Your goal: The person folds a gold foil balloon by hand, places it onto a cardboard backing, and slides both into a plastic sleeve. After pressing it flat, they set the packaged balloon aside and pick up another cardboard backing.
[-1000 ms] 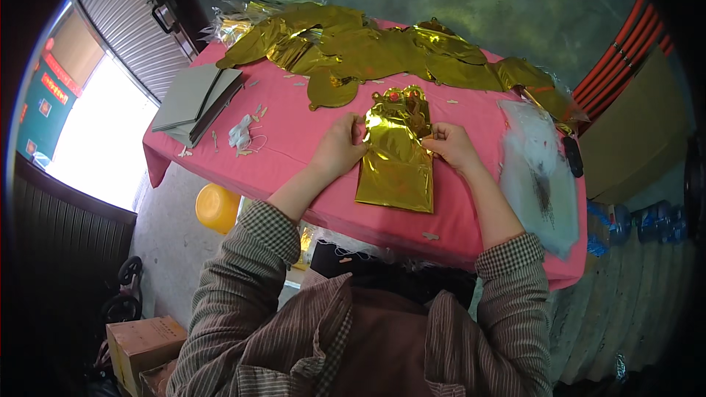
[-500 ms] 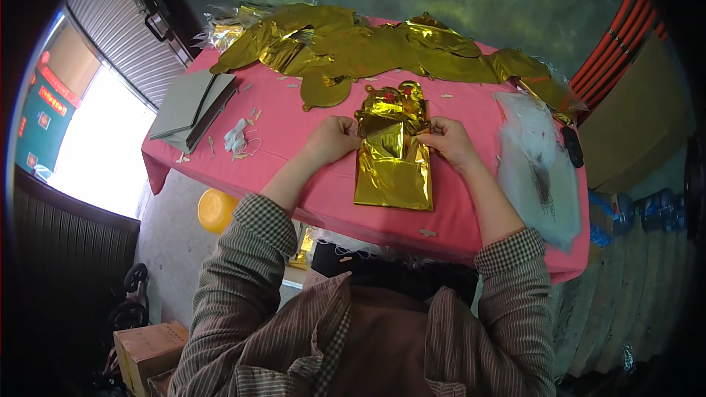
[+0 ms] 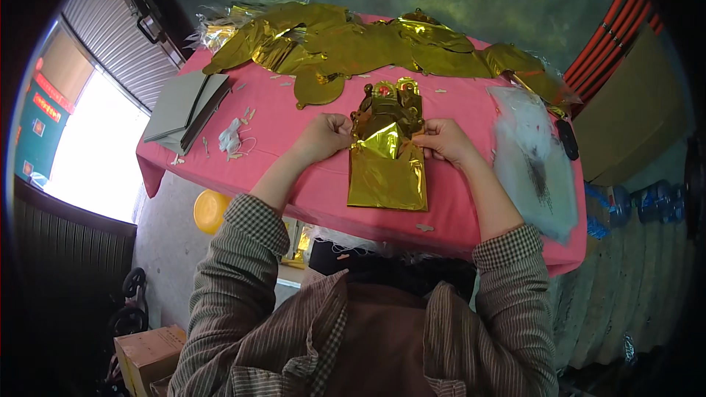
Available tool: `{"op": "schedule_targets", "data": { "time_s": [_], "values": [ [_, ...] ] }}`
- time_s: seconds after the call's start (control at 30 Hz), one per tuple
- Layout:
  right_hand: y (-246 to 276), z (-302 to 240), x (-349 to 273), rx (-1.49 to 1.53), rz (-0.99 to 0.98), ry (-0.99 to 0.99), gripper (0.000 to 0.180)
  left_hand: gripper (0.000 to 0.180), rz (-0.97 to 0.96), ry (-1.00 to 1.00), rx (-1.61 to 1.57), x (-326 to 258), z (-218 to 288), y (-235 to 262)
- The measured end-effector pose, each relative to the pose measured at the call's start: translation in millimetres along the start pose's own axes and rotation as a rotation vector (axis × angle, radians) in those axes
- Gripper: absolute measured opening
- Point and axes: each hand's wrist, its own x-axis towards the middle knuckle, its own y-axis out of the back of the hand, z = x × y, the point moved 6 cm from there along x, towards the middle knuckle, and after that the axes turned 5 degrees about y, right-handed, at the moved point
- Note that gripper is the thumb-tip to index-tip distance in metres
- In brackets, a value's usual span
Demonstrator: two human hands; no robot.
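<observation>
A folded, deflated gold foil balloon [image 3: 387, 187] lies on the pink-covered table in front of me. Its lower part is a smooth flat rectangle, while crumpled layers with rounded ends stick out at the far end. My left hand [image 3: 329, 137] pinches its left edge between thumb and fingers. Opposite it, my right hand [image 3: 446, 141] grips the right edge with bent fingers. A raised, shiny fold stands between the two hands. More flat gold foil balloons [image 3: 360, 51] are spread in overlapping layers along the table's far side.
Grey boards [image 3: 184, 109] are stacked at the table's left, beside a bundle of white string [image 3: 231, 136]. Clear plastic bags [image 3: 535, 169] and a black object [image 3: 567, 140] lie at the right. Small pale tabs are scattered about. A yellow round container [image 3: 211, 211] is below the table's left edge.
Both hands stay on the balloon's edges. The fold between them has shifted from a flatter patch to a bright peaked shape. The whole view has moved slightly.
</observation>
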Motion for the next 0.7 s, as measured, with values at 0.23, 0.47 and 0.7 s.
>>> {"op": "schedule_targets", "data": {
  "time_s": [0.23, 0.47, 0.7],
  "values": [
    [-11, -6, -16, -0.360, 0.067, 0.435, 0.010, 0.011, 0.067, -0.139, 0.114, -22, 14, -7],
    [-15, -11, -27, -0.451, 0.119, 0.559, 0.015, 0.014, 0.133, -0.243, 0.327, -29, 25, -6],
    [-14, -12, -23, -0.382, 0.111, 0.482, 0.022, 0.015, 0.161, -0.212, 0.388, -30, 28, -7]
  ]
}}
